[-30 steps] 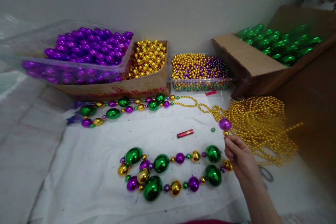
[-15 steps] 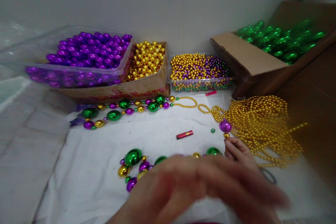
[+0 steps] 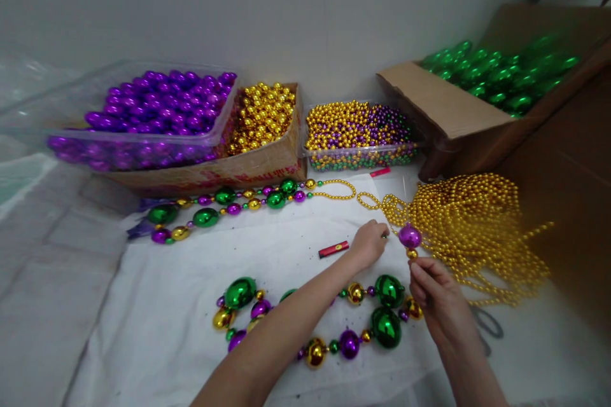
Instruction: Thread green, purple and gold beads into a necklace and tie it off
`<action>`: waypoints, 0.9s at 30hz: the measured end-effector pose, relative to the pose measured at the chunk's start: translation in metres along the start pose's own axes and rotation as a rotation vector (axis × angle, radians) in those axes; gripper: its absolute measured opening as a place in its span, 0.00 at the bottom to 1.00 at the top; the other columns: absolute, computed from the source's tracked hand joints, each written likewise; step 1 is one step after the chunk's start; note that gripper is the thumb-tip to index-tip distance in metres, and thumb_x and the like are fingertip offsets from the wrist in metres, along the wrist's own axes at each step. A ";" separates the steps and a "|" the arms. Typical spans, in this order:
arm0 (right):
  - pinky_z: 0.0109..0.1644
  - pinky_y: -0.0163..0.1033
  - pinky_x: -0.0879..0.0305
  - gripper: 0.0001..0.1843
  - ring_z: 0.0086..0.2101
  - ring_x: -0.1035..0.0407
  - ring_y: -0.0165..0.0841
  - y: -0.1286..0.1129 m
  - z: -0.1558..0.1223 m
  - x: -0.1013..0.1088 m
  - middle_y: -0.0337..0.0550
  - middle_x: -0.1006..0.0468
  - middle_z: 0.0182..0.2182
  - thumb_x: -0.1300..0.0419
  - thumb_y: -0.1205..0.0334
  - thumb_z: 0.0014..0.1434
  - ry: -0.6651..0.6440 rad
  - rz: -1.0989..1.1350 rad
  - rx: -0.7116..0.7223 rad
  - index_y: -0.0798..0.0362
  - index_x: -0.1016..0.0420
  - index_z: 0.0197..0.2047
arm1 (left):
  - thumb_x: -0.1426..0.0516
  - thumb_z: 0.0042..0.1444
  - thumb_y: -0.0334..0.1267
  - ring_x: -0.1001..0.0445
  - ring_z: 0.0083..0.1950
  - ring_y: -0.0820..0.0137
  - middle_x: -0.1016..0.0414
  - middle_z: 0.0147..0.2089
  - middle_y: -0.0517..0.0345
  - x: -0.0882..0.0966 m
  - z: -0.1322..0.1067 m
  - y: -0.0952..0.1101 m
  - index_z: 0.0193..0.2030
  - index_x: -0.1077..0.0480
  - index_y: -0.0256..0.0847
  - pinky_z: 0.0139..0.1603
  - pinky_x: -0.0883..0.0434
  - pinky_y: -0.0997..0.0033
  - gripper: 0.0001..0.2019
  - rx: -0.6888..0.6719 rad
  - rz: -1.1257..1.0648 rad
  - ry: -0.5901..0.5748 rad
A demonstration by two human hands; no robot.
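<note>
Pinching a green bead point(image 3: 384, 237), left fingers point(image 3: 380, 228) neighbour a lighter point(image 3: 333, 249); right fingers point(image 3: 429, 264) clasp a gold bead point(image 3: 412, 254).

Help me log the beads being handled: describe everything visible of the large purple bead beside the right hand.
The large purple bead is round and glossy, like metallic-coated plastic, with bright highlights and a small nub on its upper edge. A smaller gold bead adjoins it below; the right hand pinches at that gold bead. The purple bead shows at the left edge of the golden strands; whether it touches them or anything beneath is unclear.
</note>
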State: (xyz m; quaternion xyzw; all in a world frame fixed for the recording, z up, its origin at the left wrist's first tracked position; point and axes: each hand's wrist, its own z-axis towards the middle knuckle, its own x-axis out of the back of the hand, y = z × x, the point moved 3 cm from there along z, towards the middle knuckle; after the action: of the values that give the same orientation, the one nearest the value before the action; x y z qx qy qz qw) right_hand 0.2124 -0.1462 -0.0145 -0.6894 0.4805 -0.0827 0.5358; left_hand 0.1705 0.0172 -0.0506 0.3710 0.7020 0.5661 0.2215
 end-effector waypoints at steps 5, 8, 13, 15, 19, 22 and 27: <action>0.21 0.27 0.58 0.20 0.19 0.50 0.19 0.008 0.004 0.000 0.34 0.41 0.21 0.30 0.53 0.44 -0.023 -0.103 -0.024 0.56 0.31 0.35 | 0.44 0.50 0.26 0.31 0.33 0.73 0.31 0.36 0.51 0.037 -0.013 0.006 0.41 0.29 0.33 0.47 0.32 0.62 0.10 0.208 -0.436 -0.061; 0.21 0.27 0.58 0.21 0.21 0.51 0.20 0.017 0.004 -0.002 0.35 0.41 0.22 0.32 0.50 0.45 -0.069 -0.246 -0.094 0.55 0.31 0.36 | 0.48 0.55 0.25 0.29 0.37 0.77 0.30 0.40 0.51 0.068 -0.026 0.011 0.44 0.30 0.33 0.48 0.31 0.72 0.11 0.235 -0.648 -0.042; 0.21 0.28 0.60 0.25 0.20 0.53 0.20 0.022 0.001 -0.007 0.35 0.43 0.21 0.35 0.43 0.47 -0.190 -0.526 -0.122 0.57 0.31 0.35 | 0.48 0.55 0.22 0.29 0.38 0.78 0.30 0.41 0.50 0.100 -0.042 0.010 0.41 0.30 0.27 0.43 0.30 0.80 0.09 0.228 -1.092 0.074; 0.20 0.28 0.61 0.26 0.19 0.54 0.20 0.021 -0.001 -0.008 0.35 0.43 0.22 0.37 0.40 0.47 -0.209 -0.578 -0.130 0.57 0.31 0.35 | 0.48 0.56 0.22 0.29 0.37 0.77 0.29 0.40 0.49 0.105 -0.045 0.008 0.41 0.30 0.26 0.41 0.29 0.80 0.09 0.213 -1.167 0.100; 0.19 0.28 0.59 0.27 0.19 0.52 0.20 0.020 -0.004 -0.008 0.36 0.42 0.23 0.38 0.38 0.47 -0.238 -0.646 -0.131 0.56 0.31 0.36 | 0.48 0.56 0.23 0.29 0.36 0.76 0.29 0.39 0.49 0.109 -0.049 0.008 0.42 0.30 0.26 0.38 0.29 0.79 0.08 0.193 -1.210 0.104; 0.20 0.28 0.58 0.27 0.20 0.51 0.21 0.020 -0.005 -0.008 0.36 0.41 0.23 0.39 0.39 0.49 -0.246 -0.691 -0.115 0.56 0.30 0.36 | 0.47 0.56 0.24 0.29 0.35 0.76 0.30 0.39 0.49 0.111 -0.051 0.008 0.43 0.30 0.27 0.37 0.29 0.79 0.09 0.184 -1.190 0.095; 0.20 0.29 0.58 0.28 0.20 0.52 0.21 0.020 -0.005 -0.011 0.36 0.42 0.22 0.39 0.38 0.48 -0.263 -0.727 -0.106 0.57 0.30 0.36 | 0.47 0.56 0.25 0.30 0.35 0.76 0.30 0.40 0.48 0.113 -0.053 0.009 0.43 0.29 0.26 0.37 0.29 0.79 0.09 0.172 -1.173 0.080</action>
State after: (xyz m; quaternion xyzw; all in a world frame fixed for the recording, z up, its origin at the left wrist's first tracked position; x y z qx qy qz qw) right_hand 0.1922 -0.1404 -0.0247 -0.8461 0.1356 -0.1530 0.4922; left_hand 0.0633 0.0722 -0.0154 -0.0839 0.8410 0.3037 0.4399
